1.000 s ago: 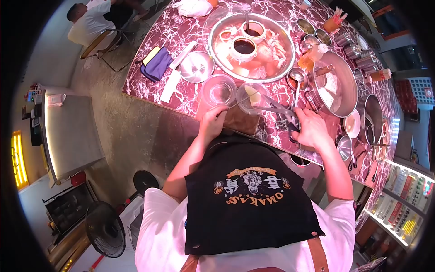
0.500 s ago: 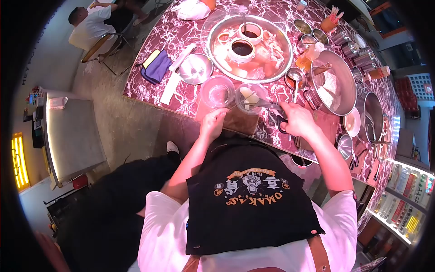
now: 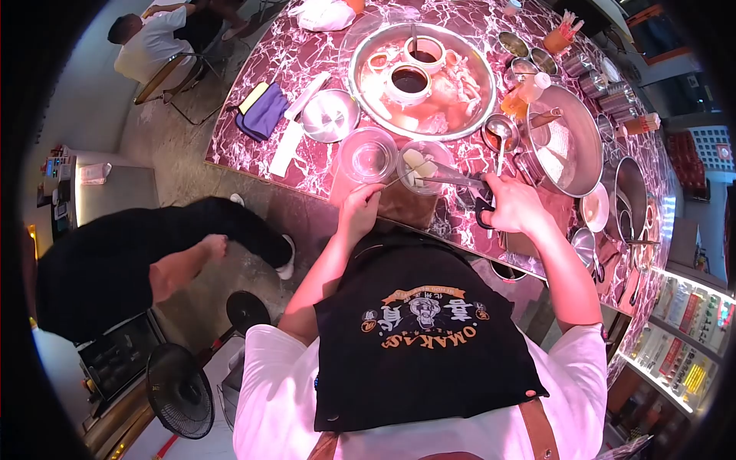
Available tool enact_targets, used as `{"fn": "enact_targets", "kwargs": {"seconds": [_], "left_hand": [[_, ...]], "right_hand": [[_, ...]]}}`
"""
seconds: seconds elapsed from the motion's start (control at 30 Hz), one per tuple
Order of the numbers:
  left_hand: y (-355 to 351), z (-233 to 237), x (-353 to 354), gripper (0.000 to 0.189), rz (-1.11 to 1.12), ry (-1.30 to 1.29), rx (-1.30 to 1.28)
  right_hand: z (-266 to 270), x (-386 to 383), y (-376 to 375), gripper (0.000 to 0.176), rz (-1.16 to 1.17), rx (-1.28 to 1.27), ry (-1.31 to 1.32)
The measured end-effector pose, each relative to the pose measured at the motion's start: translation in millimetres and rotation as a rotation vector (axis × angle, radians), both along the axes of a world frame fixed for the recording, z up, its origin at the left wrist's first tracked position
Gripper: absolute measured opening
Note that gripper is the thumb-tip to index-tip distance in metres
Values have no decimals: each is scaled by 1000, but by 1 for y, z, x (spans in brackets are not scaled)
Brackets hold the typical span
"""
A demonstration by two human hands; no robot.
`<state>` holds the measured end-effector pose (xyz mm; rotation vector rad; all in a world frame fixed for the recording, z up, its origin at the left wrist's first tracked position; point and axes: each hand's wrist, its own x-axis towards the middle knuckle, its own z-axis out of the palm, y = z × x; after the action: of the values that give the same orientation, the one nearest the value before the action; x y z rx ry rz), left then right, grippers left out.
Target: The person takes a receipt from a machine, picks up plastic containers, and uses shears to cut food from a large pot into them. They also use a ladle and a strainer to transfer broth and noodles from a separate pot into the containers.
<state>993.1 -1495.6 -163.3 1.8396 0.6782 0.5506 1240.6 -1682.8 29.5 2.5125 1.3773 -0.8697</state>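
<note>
My right hand [image 3: 512, 204] is closed round the dark handles of a pair of scissors [image 3: 460, 181], whose metal blades reach left over a clear plastic cup [image 3: 431, 184]. White pieces of food [image 3: 418, 165] are in and over this cup. My left hand [image 3: 360, 208] is pinched just left of the cup, on what looks like a thin skewer that runs toward the white pieces. Directly above my left hand stands a second clear cup [image 3: 368, 156], with no food visible in it.
A large metal basin [image 3: 491, 92] holds food and two cups of dark sauce. A deep pot [image 3: 590, 180], a ladle bowl [image 3: 500, 132], a metal plate [image 3: 330, 116] and a purple cloth [image 3: 264, 113] lie around. At left, a person in black [image 3: 138, 253] is near a fan [image 3: 180, 391].
The person in black has moved leftward and up, uncovering the fan. My right hand and the scissors have shifted slightly; the white pieces sit a little further left.
</note>
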Motion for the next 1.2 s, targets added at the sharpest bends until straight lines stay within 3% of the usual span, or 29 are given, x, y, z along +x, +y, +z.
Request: {"fn": "enact_targets", "kwargs": {"seconds": [0.17,0.33,0.5,0.7,0.87,0.97,1.2], "left_hand": [[-4,13,4,19,-60,30,191],[-5,-6,3,19,7,19,-102],[-9,-6,6,20,26,-3,-129],[-14,8,9,20,1,152,-331],[-12,-14,9,20,-12,15,-644],[-10,4,9,21,-27,75,-811],[-4,20,6,21,-88,213,-738]], "right_hand": [[-28,10,3,52,72,-8,14],[-16,15,-25,52,26,110,43],[-32,1,-32,75,-89,54,28],[-94,-14,-49,64,-139,415,119],[-71,-19,-74,64,-217,360,140],[-60,-28,-67,65,-247,375,91],[-111,-35,-61,58,-283,492,121]]}}
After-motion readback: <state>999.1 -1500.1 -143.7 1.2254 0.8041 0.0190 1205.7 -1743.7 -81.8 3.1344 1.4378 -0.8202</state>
